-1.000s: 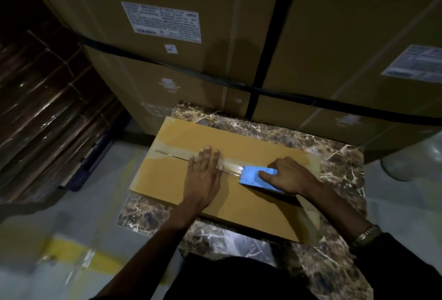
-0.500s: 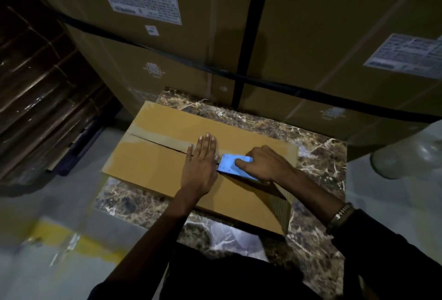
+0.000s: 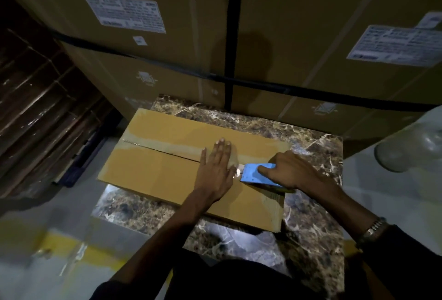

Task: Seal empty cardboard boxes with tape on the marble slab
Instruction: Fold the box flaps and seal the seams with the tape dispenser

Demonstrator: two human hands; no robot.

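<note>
On a brown marble slab [image 3: 318, 156] with pale veins, a flat cardboard box [image 3: 157, 170], lying slantwise, its left end over the slab's edge. Along the box's middle seam, a strip of clear tape [image 3: 167, 146], from the left end up to the hands. Left hand [image 3: 215, 170] flat on the box top, fingers straight and together, pressing on the taped seam. Right hand [image 3: 291, 173] just beside it, fingers curled round a blue tape dispenser [image 3: 253, 175], forefinger laid on its top; dispenser's front end low on the box, close to the left hand's thumb side. On the right wrist, a metal bracelet [image 3: 373, 228], above a dark sleeve [image 3: 406, 264]. Behind the slab, very near, large brown cartons [image 3: 299, 36] bound with black straps [image 3: 230, 48] and bearing white labels [image 3: 124, 12]. At the left, dark wooden slats [image 3: 35, 108] in shadow. Below, pale grey floor [image 3: 35, 275] with a yellow painted line [image 3: 69, 249]. At the far right, a pale rounded thing [image 3: 416, 146], too blurred to tell. Dim room, light mostly on the box.
</note>
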